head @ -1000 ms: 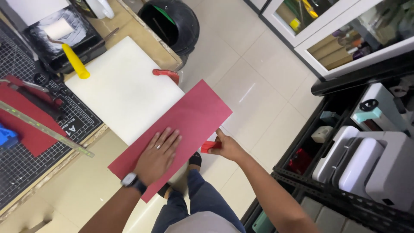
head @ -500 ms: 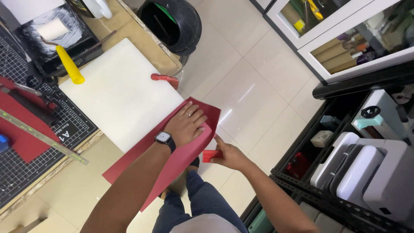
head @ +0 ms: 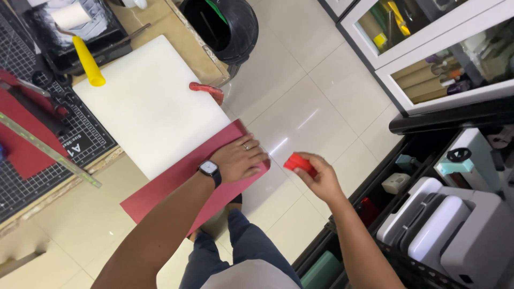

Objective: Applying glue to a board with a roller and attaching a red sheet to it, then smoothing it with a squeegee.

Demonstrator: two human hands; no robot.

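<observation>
Left hand (head: 242, 159) lies flat and open on the red sheet (head: 176, 187), which hangs off the white board (head: 150, 107). Right hand (head: 316, 174) is closed around a small red tool (head: 297, 162), just off the sheet's edge.

— Where's there room to move a hand?

— Over the white board (head: 147, 109); its top is bare. The tiled floor (head: 316, 101) to the right is open too, between the table and the shelves.

— What blocks the way?

— The left hand (head: 240, 159) presses flat on the red sheet (head: 176, 184) at the board's near edge. A yellow handle (head: 87, 61) crowds the far left corner, a red tool (head: 206, 91) the far right, with the black bin (head: 225, 27) beyond. The right hand (head: 316, 172), holding a red piece (head: 300, 162), hangs over the floor near the black rack (head: 375, 198).
</observation>
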